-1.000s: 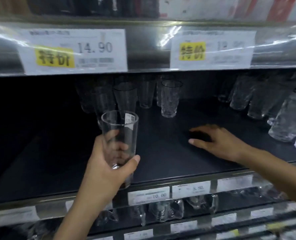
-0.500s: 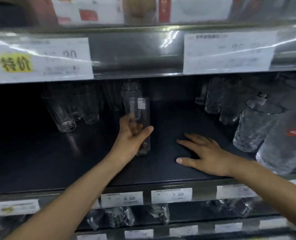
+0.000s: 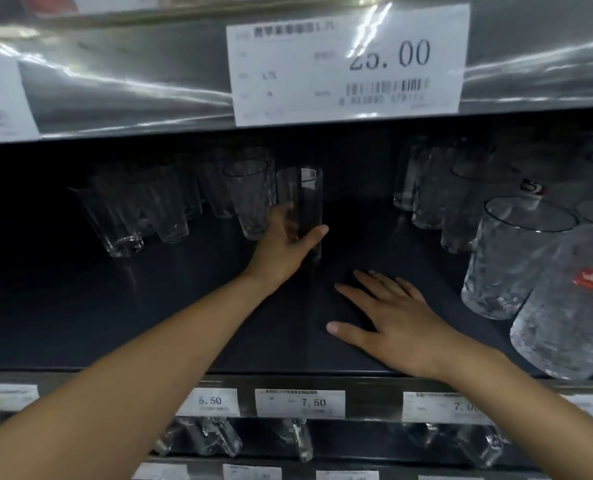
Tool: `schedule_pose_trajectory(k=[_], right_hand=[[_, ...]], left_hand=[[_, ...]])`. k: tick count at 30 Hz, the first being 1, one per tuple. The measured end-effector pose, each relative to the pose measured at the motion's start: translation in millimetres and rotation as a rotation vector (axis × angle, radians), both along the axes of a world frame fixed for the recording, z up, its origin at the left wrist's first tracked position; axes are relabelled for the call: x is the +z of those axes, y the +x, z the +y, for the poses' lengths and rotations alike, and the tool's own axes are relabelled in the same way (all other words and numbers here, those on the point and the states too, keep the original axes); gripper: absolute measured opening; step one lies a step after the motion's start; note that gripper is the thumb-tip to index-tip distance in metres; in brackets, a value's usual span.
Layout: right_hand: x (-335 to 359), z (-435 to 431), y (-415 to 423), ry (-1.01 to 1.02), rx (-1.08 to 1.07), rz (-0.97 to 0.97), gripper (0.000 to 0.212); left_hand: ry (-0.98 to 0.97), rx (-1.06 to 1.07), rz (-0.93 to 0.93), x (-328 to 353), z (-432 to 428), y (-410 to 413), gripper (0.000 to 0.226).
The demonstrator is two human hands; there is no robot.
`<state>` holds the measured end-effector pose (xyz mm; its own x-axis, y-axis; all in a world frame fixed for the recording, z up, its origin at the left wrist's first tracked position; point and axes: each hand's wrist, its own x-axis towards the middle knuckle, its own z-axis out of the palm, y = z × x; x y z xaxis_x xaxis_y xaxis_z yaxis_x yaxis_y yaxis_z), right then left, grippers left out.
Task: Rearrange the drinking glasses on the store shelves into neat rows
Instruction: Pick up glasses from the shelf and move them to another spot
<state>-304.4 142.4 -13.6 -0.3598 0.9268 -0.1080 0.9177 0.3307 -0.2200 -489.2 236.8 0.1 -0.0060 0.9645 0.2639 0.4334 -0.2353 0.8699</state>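
My left hand (image 3: 283,245) is wrapped around a tall clear glass (image 3: 300,199) with a small white sticker, held upright deep on the dark shelf (image 3: 184,323). Right beside it, to the left, stands a textured tumbler (image 3: 250,199). More clear glasses (image 3: 121,216) stand in a loose group at the back left. My right hand (image 3: 395,322) lies flat on the shelf, fingers spread, holding nothing. Whether the held glass touches the shelf is hidden by my hand.
Textured glasses (image 3: 437,188) run along the right side, with two large ones (image 3: 516,258) near the front edge; one bears a red sticker (image 3: 592,280). A metal rail with price labels (image 3: 345,64) hangs above. Lower shelves (image 3: 302,403) hold more glassware.
My left hand has carried the tall glass from the front edge to the back of the shelf, beside the textured tumbler. My right hand stayed flat on the shelf. The view shifted right.
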Motion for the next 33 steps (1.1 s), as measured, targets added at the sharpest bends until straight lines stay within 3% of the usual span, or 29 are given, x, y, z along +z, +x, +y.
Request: schedule_pose_trajectory(k=[4,9,15,22,33], right_hand=[[0,0,0,0.004,0.004,-0.009,0.078],[-1,0,-1,0.007,0.001,0.004,0.081],[-1,-1,-2,0.014,-0.008,0.000,0.080],[-2,0,-3,0.025,-0.021,0.017,0.084],[-2,1,-2,0.036,-0.028,0.029,0.076]], left_hand=[[0.049,0.162,0.090,-1,2,-1,0.064],[0.097,0.340,-0.081,-11,7,3,0.058],[0.177,0.376,-0.031,-15,21,13,0.046],[0.197,0.358,-0.042,-21,53,18,0.056],[0.226,0.382,0.150,-23,85,20,0.044]])
